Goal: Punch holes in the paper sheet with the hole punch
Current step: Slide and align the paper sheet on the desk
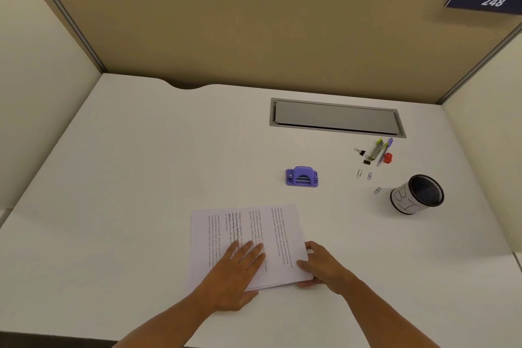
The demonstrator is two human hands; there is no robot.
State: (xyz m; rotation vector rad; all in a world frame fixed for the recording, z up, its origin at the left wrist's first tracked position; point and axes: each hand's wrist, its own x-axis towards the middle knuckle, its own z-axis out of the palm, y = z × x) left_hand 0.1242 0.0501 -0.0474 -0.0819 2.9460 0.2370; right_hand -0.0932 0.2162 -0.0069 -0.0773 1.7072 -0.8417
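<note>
A printed paper sheet (pixel 245 229), lying on top of a thin stack, rests on the white desk near the front. My left hand (pixel 237 271) lies flat on its lower middle with fingers spread. My right hand (pixel 319 265) cups the sheet's right edge near the lower corner, thumb and fingers around the edge. A purple hole punch (pixel 301 176) stands on the desk beyond the paper, a little to the right, apart from both hands.
A black mesh pen cup (pixel 418 195) with a white label stands at the right. Binder clips (pixel 360 151), paper clips (pixel 364 174), pens (pixel 380 150) and a red sharpener (pixel 388 157) lie behind it. A grey cable flap (pixel 336 117) sits at the back; partition walls enclose the desk.
</note>
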